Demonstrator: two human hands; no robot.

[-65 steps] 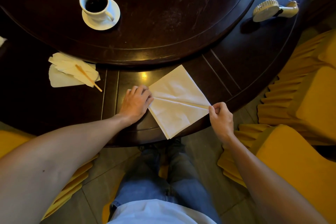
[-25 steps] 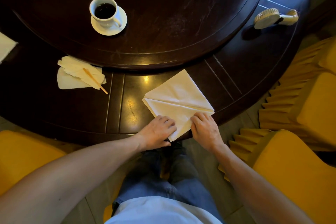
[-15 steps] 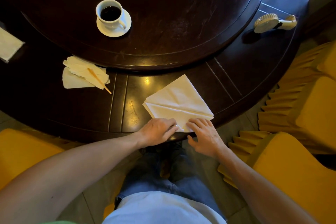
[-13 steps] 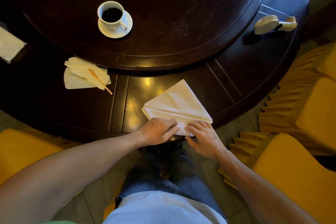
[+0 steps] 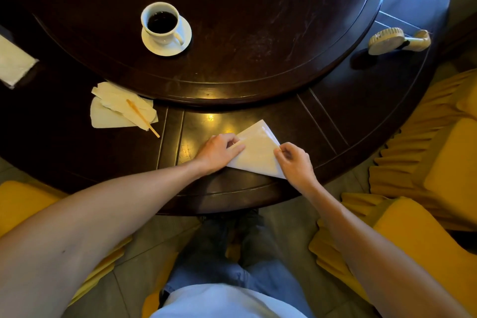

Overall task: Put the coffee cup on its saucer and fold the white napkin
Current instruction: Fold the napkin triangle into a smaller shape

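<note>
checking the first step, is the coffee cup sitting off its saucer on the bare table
No, the coffee cup stands on its white saucer on the raised round centre of the table.

The round dark wooden table [image 5: 258,33] is polished and glossy, with faint scuffs. The white glazed ceramic cup [image 5: 161,23] and its saucer [image 5: 180,45] look smooth. The folded white paper napkin [image 5: 258,155] is matt, as are the pleated yellow cloth chair covers [image 5: 426,150].
</note>
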